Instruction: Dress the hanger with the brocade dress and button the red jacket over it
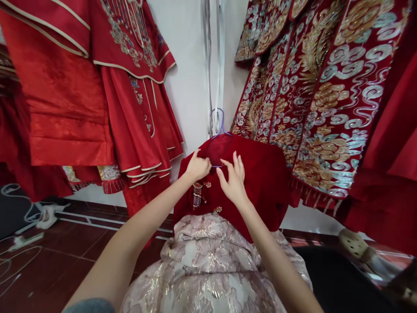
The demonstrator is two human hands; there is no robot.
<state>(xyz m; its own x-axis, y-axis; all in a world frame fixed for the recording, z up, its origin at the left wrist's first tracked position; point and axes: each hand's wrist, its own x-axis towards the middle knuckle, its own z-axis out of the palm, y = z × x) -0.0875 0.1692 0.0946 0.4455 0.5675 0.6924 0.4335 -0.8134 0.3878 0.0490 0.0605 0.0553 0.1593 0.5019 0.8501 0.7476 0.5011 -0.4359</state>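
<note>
A dark red velvet jacket hangs on a purple hanger, with a beaded tassel brooch and flower-shaped buttons on its front. My left hand is closed at the left side of the jacket's neckline, its fingers curled on the collar edge. At the right side of the neckline is my right hand, fingers apart, thumb and index finger close to the collar. Between the hands, the hanger's lower bar shows in the neck opening. Below the jacket spreads a pale pink and silver floral brocade skirt.
Red garments with cream piping hang on the left. A heavily embroidered gold and silver robe hangs on the right. White cables and a metal rack base lie on the tiled floor. A beige clog is at lower right.
</note>
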